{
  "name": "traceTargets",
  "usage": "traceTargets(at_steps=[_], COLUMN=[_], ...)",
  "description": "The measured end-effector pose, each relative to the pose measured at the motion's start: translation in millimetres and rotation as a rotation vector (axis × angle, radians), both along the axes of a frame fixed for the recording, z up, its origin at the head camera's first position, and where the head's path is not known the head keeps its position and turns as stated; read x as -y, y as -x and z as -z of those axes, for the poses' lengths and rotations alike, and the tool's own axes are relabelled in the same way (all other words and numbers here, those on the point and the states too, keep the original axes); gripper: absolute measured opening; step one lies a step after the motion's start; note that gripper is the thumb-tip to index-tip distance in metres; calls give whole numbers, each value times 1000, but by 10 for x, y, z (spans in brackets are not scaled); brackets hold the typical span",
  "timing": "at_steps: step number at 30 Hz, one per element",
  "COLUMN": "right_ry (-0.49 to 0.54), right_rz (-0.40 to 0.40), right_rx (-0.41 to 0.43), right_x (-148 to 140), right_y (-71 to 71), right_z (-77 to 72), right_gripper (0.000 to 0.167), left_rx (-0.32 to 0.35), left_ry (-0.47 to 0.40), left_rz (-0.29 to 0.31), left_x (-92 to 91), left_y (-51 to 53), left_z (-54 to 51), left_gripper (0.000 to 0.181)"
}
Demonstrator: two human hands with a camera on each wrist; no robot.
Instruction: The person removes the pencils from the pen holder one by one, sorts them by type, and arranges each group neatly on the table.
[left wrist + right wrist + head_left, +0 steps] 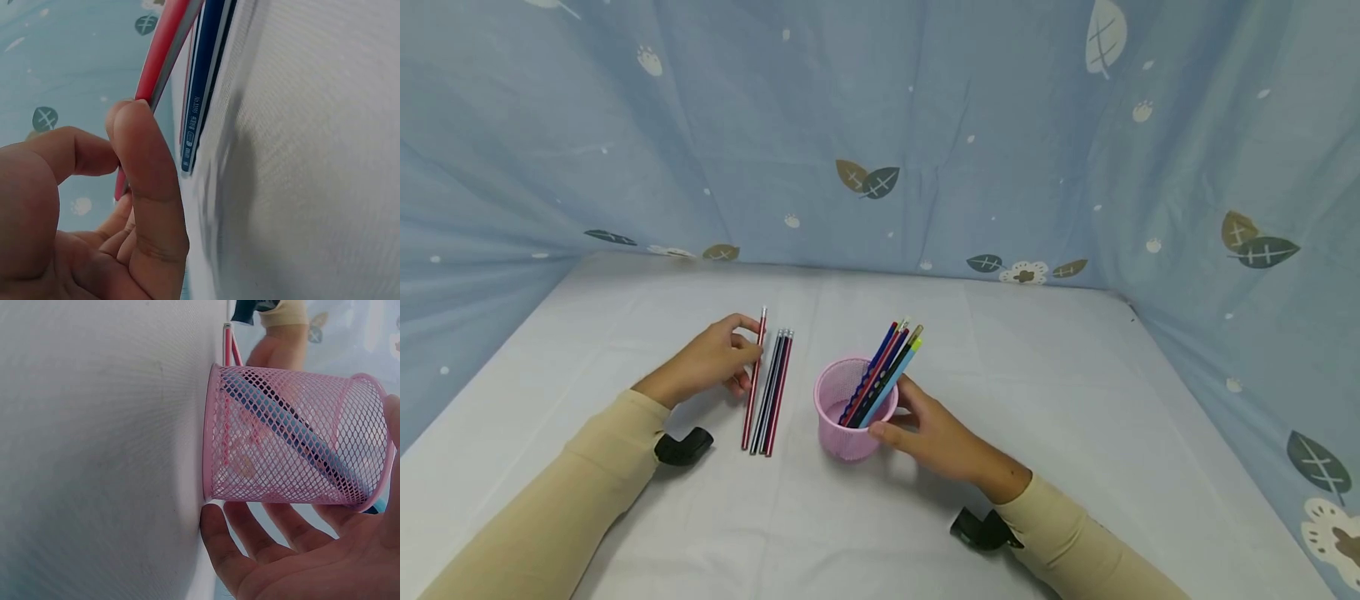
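My left hand (pixel 717 360) pinches a red striped pencil (pixel 752 408) near its upper part. In the left wrist view, that red pencil (pixel 159 62) leans between thumb and fingers, above the white tabletop. Just right of it, several dark and red striped pencils (pixel 772 396) lie side by side on the table. A pink mesh pen cup (pixel 848 443) stands upright, with several blue, red, black and light blue pencils (pixel 887 377) leaning to the right inside it. My right hand (pixel 946 435) holds the cup's right side, its thumb at the rim and its fingers (pixel 284 528) along the mesh.
A white cloth (pixel 1060 400) covers the table. Blue leaf-patterned fabric (pixel 970 150) hangs behind and along both sides. Black wrist devices (pixel 683 447) sit below both hands.
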State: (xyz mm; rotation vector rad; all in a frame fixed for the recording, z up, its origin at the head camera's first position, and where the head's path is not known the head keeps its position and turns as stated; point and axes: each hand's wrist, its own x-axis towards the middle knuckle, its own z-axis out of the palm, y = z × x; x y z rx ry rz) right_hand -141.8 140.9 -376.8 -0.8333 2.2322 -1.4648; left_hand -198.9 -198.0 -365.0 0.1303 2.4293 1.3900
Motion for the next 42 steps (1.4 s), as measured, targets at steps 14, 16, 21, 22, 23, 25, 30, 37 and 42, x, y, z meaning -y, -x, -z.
traceTargets(at_steps=[14,16,21,22,23,25,30,37,42], right_ry=[-1,1,7,8,9,8,8,5,6], right_rz=[5,3,-1,-1,-1,-1,1,3,6], right_rx=[-3,1,4,2,1,0,6,5,12], right_x=[6,4,2,3,3,4,5,2,7], right_y=[-8,-11,-9,-7,-6,-2,-6,-6,-8], right_z=[3,1,0,0,0,4,6,8,-6], right_gripper=[74,74,75,74,74,74,76,78,78], left_rx=[13,8,-1,-3,-3,0,17,33,44], left_ry=[30,45,88,96,102,112,116,119,115], left_rz=[-9,-10,-16,-17,-17,-17,-12,-1,2], left_x=[-22,-31,-45,-46,-46,-47,-52,-54,-53], left_y=[-12,-10,-10,-12,-13,-17,-28,-28,-31], left_z=[33,39,45,44,42,35,21,30,24], left_gripper=[54,54,53,53,53,53,53,54,53])
